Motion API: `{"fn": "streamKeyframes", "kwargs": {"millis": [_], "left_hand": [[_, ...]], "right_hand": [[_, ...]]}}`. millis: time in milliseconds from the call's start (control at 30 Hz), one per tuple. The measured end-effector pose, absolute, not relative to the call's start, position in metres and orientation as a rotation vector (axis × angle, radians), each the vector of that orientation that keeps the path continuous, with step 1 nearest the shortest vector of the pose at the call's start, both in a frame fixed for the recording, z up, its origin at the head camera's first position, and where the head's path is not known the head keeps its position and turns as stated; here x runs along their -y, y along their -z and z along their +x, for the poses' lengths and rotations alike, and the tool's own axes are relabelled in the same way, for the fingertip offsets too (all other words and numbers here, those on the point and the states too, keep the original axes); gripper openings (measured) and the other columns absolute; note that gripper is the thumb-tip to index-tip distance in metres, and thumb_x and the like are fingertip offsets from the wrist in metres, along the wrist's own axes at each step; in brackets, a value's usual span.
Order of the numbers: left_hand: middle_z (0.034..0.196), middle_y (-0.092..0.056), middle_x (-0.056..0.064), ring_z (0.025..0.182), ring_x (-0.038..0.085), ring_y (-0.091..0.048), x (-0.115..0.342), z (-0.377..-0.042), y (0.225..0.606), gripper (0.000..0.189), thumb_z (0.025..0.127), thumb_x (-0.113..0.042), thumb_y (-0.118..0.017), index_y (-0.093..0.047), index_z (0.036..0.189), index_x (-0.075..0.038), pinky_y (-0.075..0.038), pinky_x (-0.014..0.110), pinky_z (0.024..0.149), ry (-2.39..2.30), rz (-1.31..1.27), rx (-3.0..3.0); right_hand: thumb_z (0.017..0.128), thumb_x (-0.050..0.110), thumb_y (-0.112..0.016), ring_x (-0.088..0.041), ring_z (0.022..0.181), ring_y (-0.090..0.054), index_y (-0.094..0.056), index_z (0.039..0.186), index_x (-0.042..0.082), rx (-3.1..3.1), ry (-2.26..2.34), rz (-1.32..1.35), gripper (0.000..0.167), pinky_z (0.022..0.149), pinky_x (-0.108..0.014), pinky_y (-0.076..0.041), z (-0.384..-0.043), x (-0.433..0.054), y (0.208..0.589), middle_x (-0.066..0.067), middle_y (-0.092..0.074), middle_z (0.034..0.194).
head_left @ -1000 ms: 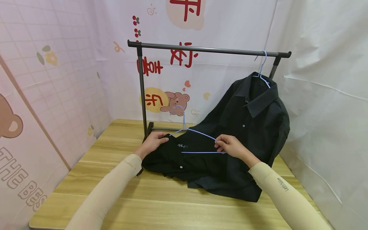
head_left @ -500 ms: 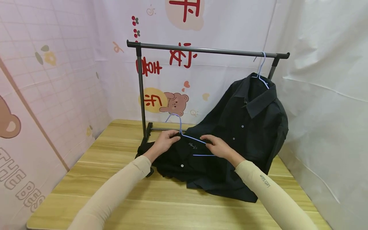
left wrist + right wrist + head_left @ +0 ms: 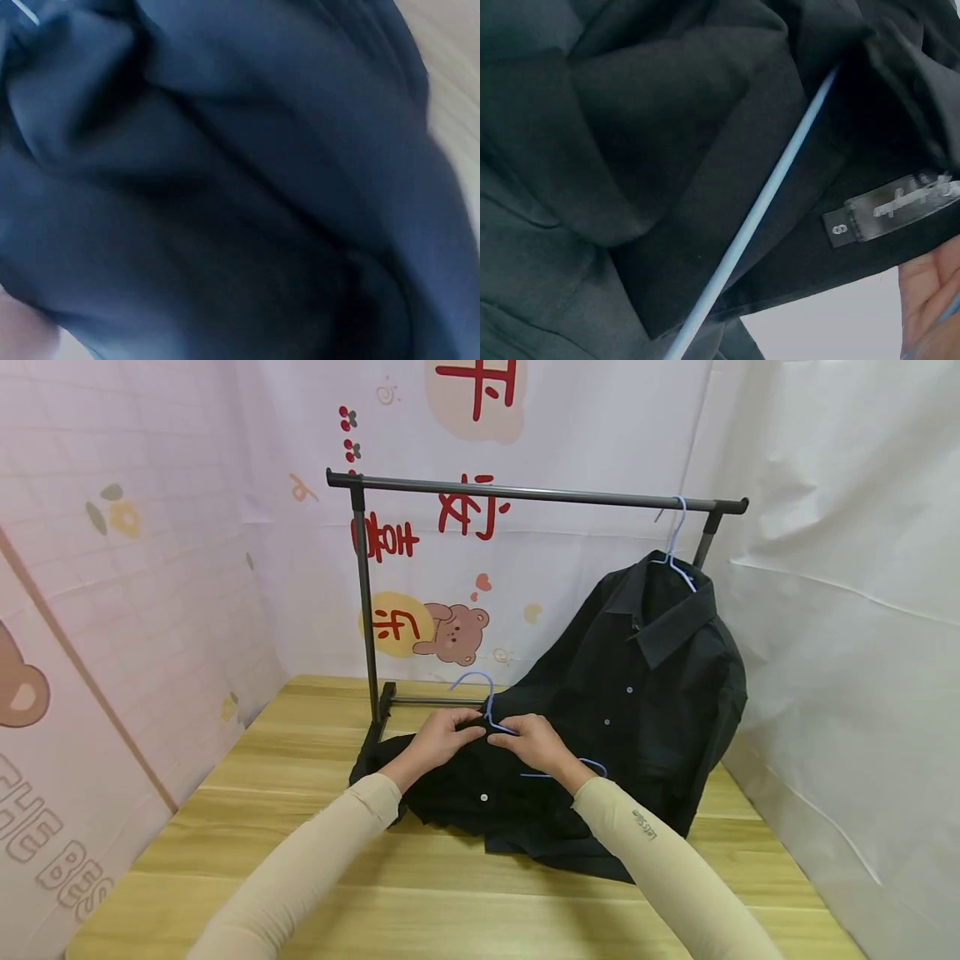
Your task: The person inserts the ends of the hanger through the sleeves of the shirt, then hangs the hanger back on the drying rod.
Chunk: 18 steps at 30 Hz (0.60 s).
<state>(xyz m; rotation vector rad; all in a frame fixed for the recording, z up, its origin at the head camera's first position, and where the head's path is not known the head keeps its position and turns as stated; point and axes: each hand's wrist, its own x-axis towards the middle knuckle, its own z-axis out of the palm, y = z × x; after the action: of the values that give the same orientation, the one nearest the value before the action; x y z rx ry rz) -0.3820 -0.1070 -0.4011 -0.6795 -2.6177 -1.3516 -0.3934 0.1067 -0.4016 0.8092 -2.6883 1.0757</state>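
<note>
A black shirt (image 3: 457, 777) lies bunched on the table, its front marked by a white button. A light blue hanger (image 3: 491, 697) is partly inside its collar, hook up, with its right end (image 3: 596, 765) outside the cloth. My left hand (image 3: 438, 742) grips the shirt's collar by the hanger's neck. Close beside it, my right hand (image 3: 538, 745) pinches the hanger's shoulder just right of the neck. In the right wrist view the hanger's bar (image 3: 761, 206) crosses the collar near a label (image 3: 900, 206). Mostly dark, blurred cloth (image 3: 225, 187) fills the left wrist view.
A dark metal clothes rack (image 3: 517, 492) stands on the wooden table (image 3: 420, 893). On its right end another black shirt (image 3: 645, 668) hangs from a blue hanger (image 3: 672, 539), its lower part behind my right forearm. Printed curtains enclose the table at the back and sides.
The hanger has moved down and its left part has gone into the collar. My left hand has moved right along the collar; my right hand has slid left towards the hanger's neck.
</note>
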Motion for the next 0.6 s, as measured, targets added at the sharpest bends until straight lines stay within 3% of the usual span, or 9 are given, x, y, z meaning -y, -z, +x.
{"fn": "streamKeyframes", "kwargs": {"millis": [167,267,333,500,600], "left_hand": [[0.101,-0.071,0.003,0.092,0.02,-0.065,0.14,-0.39,0.407,0.018,0.098,-0.02,-0.065,-0.074,0.11,-0.009,-0.052,0.042,0.087,1.079,-0.799,2.672],[0.098,-0.072,0.003,0.088,0.021,-0.067,0.166,-0.393,0.413,0.014,0.097,-0.015,-0.066,-0.074,0.107,-0.01,-0.053,0.042,0.082,0.97,-0.784,2.644],[0.099,-0.073,0.005,0.087,0.021,-0.067,0.18,-0.394,0.417,0.014,0.095,-0.011,-0.066,-0.074,0.107,-0.009,-0.053,0.041,0.08,0.932,-0.723,2.627],[0.097,-0.072,0.012,0.064,0.02,-0.056,0.204,-0.392,0.424,0.019,0.095,-0.004,-0.062,-0.072,0.112,-0.001,-0.046,0.035,0.062,0.973,-0.488,2.663],[0.098,-0.071,0.013,0.065,0.021,-0.054,0.208,-0.389,0.426,0.023,0.096,-0.004,-0.059,-0.071,0.115,0.0,-0.045,0.035,0.062,0.999,-0.364,2.699]], "right_hand": [[0.094,0.028,-0.071,-0.014,0.052,-0.039,-0.055,0.064,0.012,2.67,-1.154,0.714,0.037,0.051,-0.027,-0.031,-0.398,-0.124,0.392,0.005,-0.038,0.056],[0.094,0.028,-0.07,-0.016,0.052,-0.041,-0.059,0.067,0.01,2.676,-1.201,0.649,0.034,0.051,-0.029,-0.032,-0.401,-0.14,0.384,0.003,-0.04,0.056],[0.095,0.027,-0.069,-0.018,0.053,-0.042,-0.063,0.071,0.008,2.675,-1.223,0.62,0.031,0.05,-0.03,-0.033,-0.402,-0.149,0.378,0.002,-0.041,0.056],[0.096,0.027,-0.068,-0.019,0.052,-0.043,-0.066,0.075,0.006,2.653,-1.244,0.571,0.029,0.049,-0.03,-0.034,-0.406,-0.167,0.369,0.001,-0.042,0.056],[0.096,0.027,-0.068,-0.02,0.053,-0.044,-0.067,0.077,0.007,2.639,-1.263,0.564,0.028,0.048,-0.031,-0.035,-0.407,-0.171,0.363,0.0,-0.042,0.057]]}}
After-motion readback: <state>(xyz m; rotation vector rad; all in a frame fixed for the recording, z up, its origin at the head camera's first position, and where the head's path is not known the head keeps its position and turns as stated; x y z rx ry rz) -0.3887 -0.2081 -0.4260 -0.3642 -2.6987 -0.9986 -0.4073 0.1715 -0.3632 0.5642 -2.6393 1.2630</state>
